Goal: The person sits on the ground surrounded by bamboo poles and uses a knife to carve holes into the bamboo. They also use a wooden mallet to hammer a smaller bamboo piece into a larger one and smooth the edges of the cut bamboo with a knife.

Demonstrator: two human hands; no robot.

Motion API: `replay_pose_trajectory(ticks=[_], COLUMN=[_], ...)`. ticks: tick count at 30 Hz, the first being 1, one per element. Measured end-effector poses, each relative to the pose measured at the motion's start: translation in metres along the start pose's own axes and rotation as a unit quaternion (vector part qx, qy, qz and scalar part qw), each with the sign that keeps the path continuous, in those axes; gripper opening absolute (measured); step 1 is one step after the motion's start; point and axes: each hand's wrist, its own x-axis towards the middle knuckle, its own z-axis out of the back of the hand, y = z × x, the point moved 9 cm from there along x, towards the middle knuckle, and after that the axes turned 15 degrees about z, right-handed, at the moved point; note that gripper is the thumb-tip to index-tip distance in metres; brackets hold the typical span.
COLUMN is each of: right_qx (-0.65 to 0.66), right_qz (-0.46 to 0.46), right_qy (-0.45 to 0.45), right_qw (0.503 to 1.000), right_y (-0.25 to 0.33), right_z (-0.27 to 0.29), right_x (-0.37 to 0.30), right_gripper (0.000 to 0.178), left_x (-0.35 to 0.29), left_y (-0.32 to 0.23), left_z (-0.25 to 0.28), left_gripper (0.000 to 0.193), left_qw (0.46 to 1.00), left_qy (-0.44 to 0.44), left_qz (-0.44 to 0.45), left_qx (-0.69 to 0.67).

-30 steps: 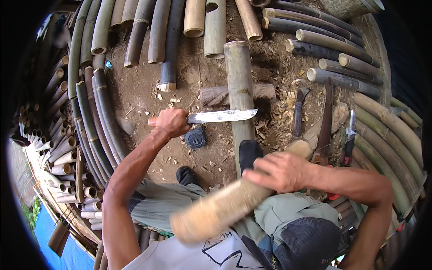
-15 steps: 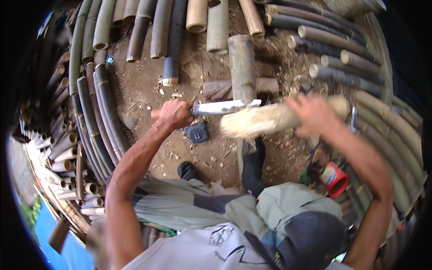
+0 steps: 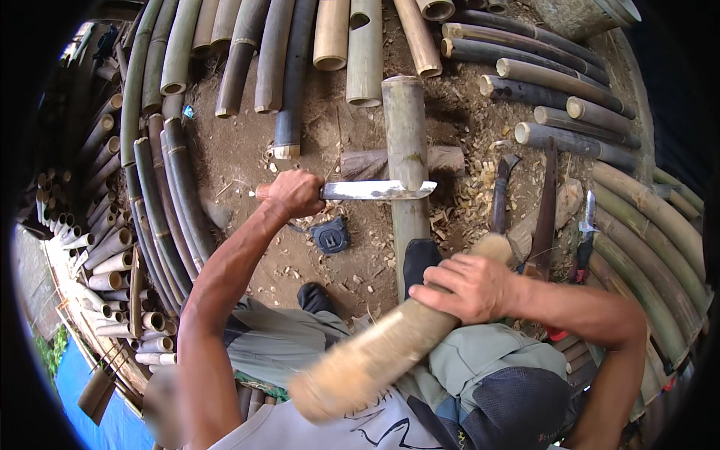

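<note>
My left hand (image 3: 294,193) is closed round the wooden handle of a machete (image 3: 360,190). The blade points right and lies across a thick bamboo pole (image 3: 406,131), its tip just past the far side. My right hand (image 3: 469,289) grips a thick wooden club (image 3: 382,349) near its upper end. The club slants down to the left over my lap, its broad lower end blurred by motion. A short log (image 3: 364,163) lies crosswise under the bamboo, and one dark-clad foot (image 3: 420,262) is against the pole.
A dark tape measure (image 3: 331,235) lies below the machete. To the right are a hatchet (image 3: 501,191), a long brown tool or sheath (image 3: 546,202) and a knife (image 3: 587,225). Cut bamboo lengths (image 3: 300,75) surround the spot, stacked at left. Chips litter the dirt.
The club has swung from beside the blade tip down and back toward my lap, my right hand moving with it. My left hand stays on the machete across the bamboo.
</note>
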Motion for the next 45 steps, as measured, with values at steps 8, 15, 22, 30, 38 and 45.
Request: replay_pose_trajectory(ticks=[8,15,22,30,38,45], right_qx=[0.117,0.261,0.367,0.416,0.071,0.061], right_qz=[-0.327,-0.423,-0.53,-0.5,-0.357,-0.416], right_qy=[-0.021,-0.035,-0.203,-0.357,-0.399,-0.228], right_qw=[0.938,0.867,0.737,0.671,0.842,0.878], right_y=[-0.006,0.047,0.037,-0.023,-0.079,-0.12], right_z=[0.012,-0.054,-0.016,0.053,0.06,0.052], right_x=[-0.09,-0.134,-0.175,-0.156,-0.07,-0.036], right_gripper=[0.088,0.092,0.098,0.101,0.099,0.1], left_x=[-0.055,-0.058,0.011,0.038,0.035,0.037], left_y=[-0.011,0.005,0.063,0.049,0.046,0.051], left_z=[-0.029,-0.005,0.021,0.074,0.058,0.036], left_gripper=[0.044,0.063,0.085,0.086,0.081,0.079], left_qw=[0.989,0.977,0.947,0.992,0.99,0.988], left_qy=[-0.083,-0.16,0.007,0.063,0.085,0.103], left_qz=[0.079,0.058,0.109,0.061,0.063,0.094], left_qx=[-0.095,-0.125,-0.302,-0.086,-0.089,-0.071])
